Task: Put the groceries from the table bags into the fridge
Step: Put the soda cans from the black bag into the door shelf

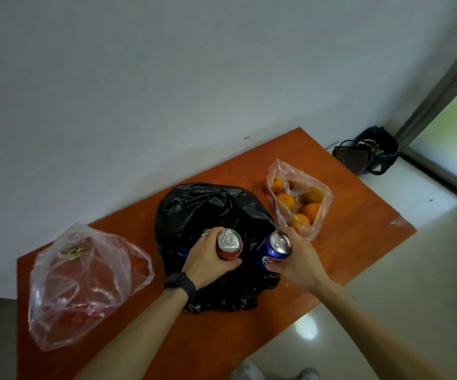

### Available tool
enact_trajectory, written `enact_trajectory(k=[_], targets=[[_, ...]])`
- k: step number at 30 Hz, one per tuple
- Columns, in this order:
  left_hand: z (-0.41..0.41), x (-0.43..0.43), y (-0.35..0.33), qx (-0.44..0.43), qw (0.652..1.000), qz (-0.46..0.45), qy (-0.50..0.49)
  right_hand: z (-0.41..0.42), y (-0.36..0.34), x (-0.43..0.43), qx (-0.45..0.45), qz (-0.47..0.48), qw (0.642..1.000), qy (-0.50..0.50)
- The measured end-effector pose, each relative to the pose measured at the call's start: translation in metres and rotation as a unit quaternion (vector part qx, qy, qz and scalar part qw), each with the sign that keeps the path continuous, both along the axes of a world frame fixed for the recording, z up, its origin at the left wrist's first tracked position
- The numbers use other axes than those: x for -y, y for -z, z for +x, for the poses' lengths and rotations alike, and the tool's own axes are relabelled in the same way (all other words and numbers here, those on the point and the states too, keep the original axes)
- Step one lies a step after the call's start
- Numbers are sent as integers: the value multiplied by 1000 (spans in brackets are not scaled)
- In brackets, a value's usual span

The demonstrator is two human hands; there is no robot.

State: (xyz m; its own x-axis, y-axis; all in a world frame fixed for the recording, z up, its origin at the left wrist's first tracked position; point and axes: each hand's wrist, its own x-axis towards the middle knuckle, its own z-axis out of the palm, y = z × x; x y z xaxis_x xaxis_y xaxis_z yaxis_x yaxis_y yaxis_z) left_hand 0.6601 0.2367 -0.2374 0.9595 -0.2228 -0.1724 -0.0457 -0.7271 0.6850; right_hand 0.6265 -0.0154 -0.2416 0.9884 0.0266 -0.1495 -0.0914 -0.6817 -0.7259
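Observation:
A black plastic bag [194, 207] lies open in the middle of the orange table [359, 237]. Over it my left hand [206, 260] grips a red drink can [229, 244], upright with its silver top showing. My right hand [297, 260] grips a blue drink can [274, 249], tilted a little to the right, at the bag's right edge. A clear bag with several oranges [300, 198] lies to the right. On the left lies a clear bag holding red produce [79, 281]. The fridge is out of view.
The table stands against a white wall. A dark handbag [364, 152] sits on the pale tiled floor [386, 311] in the corner beyond the table, beside a glass door frame [441, 86]. My shoes [249, 371] show at the bottom edge.

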Motion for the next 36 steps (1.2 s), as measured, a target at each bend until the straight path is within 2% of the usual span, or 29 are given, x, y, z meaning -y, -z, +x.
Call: enact_trajectory(k=[5,12,19,26,36], targets=[[14,83,-50,60,994,-85,36,-28,-61,62,74,70,991,89],[6,263,-120,94,959,-192,184,-104,-142,198,195,79,950,230],[-55,475,-195,150,898,-250,330,-218,-211,357,306,53,880,359],[-148,667,-267,180,829,-329,416,-329,-275,504,397,-6,803,444],[-210,876,-344,231,751,-362,501,-407,-331,675,434,-74,742,505]])
